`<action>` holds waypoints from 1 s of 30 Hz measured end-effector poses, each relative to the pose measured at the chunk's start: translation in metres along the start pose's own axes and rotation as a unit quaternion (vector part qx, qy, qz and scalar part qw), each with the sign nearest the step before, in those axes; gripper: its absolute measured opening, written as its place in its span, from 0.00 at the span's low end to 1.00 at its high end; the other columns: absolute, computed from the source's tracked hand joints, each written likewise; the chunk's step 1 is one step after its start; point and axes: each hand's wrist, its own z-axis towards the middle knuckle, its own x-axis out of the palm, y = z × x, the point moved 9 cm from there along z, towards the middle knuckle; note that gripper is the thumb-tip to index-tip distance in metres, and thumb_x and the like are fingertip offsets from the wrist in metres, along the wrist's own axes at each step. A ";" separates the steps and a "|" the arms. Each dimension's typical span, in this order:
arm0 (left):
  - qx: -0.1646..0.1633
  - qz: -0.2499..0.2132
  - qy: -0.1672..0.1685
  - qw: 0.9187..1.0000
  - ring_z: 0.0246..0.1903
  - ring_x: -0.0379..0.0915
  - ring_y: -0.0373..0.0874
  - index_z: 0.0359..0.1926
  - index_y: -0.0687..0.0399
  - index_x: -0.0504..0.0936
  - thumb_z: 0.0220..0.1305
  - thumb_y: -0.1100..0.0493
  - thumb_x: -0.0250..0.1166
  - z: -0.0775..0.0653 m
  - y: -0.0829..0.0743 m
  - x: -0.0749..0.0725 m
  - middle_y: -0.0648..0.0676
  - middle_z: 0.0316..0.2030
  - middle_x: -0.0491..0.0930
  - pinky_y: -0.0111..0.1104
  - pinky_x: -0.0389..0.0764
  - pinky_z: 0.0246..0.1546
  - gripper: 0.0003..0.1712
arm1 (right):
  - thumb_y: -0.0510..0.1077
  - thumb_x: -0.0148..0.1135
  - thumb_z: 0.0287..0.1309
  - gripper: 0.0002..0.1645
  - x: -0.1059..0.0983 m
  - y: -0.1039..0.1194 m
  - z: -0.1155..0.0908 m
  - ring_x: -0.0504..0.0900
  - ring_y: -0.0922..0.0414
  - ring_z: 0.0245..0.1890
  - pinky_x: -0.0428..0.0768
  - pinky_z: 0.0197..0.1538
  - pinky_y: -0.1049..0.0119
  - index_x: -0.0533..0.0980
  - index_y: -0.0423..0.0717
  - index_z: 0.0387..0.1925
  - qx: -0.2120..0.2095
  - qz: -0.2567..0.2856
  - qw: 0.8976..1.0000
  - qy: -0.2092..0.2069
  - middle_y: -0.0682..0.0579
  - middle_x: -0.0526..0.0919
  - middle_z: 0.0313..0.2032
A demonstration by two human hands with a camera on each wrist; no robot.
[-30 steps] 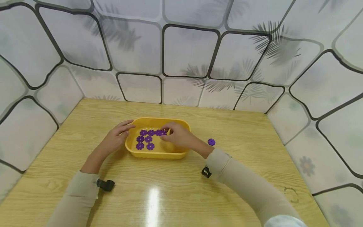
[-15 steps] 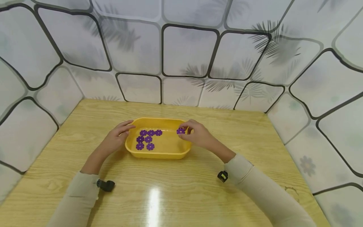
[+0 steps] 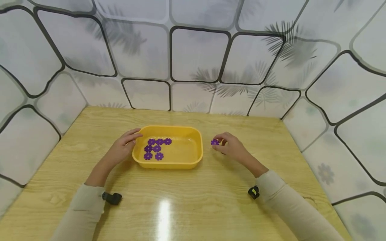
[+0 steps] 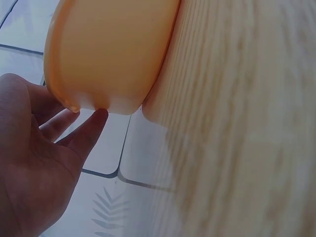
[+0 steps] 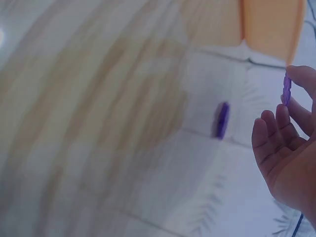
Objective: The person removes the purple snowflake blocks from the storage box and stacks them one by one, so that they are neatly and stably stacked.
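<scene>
A yellow plastic basin [image 3: 169, 165] sits on the table, with several purple notched snowflake discs [image 3: 159, 156] lying in its left half. At the basin's left end my left hand [image 3: 123, 145] grips the rim, fingers over the edge; in the left wrist view the thumb [image 4: 94, 129] presses the outer wall. To the right of the basin, my right hand [image 3: 233, 147] pinches one purple snowflake disc [image 3: 214, 142] between thumb and fingertips, above the table. Another purple disc [image 5: 222, 121] lies on the table in the right wrist view; in the head view my right hand mostly hides it.
The light wood table [image 3: 196, 204] reaches back to a patterned white wall [image 3: 199, 53], with more wall at both sides. Black wrist cameras are strapped at both cuffs. A bright reflection lies on the tabletop near the front.
My right hand has lifted a purple disc out of the basin and carried it right, past the basin's edge, over the table. My left hand keeps its grip on the rim.
</scene>
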 end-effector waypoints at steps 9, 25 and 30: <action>-0.002 -0.007 0.003 1.000 0.76 0.47 0.67 0.67 0.67 0.72 0.80 0.64 0.46 0.000 0.000 0.002 0.65 0.76 0.55 0.61 0.57 0.72 0.21 | 0.54 0.67 0.64 0.24 0.000 -0.047 -0.008 0.78 0.53 0.41 0.79 0.42 0.58 0.80 0.45 0.55 0.037 -0.040 0.998 0.039 0.48 0.81 0.44; -0.004 -0.007 0.006 1.000 0.76 0.47 0.66 0.67 0.66 0.72 0.80 0.63 0.45 -0.002 0.000 0.000 0.64 0.77 0.55 0.62 0.57 0.72 0.22 | 0.53 0.66 0.66 0.24 0.004 -0.057 -0.012 0.79 0.53 0.43 0.81 0.46 0.56 0.79 0.44 0.56 0.036 -0.054 0.996 0.058 0.48 0.81 0.45; -0.008 -0.004 0.005 1.000 0.76 0.46 0.66 0.67 0.66 0.72 0.80 0.64 0.45 -0.002 0.001 0.001 0.63 0.77 0.55 0.62 0.57 0.72 0.22 | 0.54 0.66 0.66 0.25 0.006 -0.059 -0.011 0.79 0.52 0.44 0.81 0.46 0.54 0.79 0.43 0.57 0.036 -0.056 0.996 0.058 0.47 0.81 0.46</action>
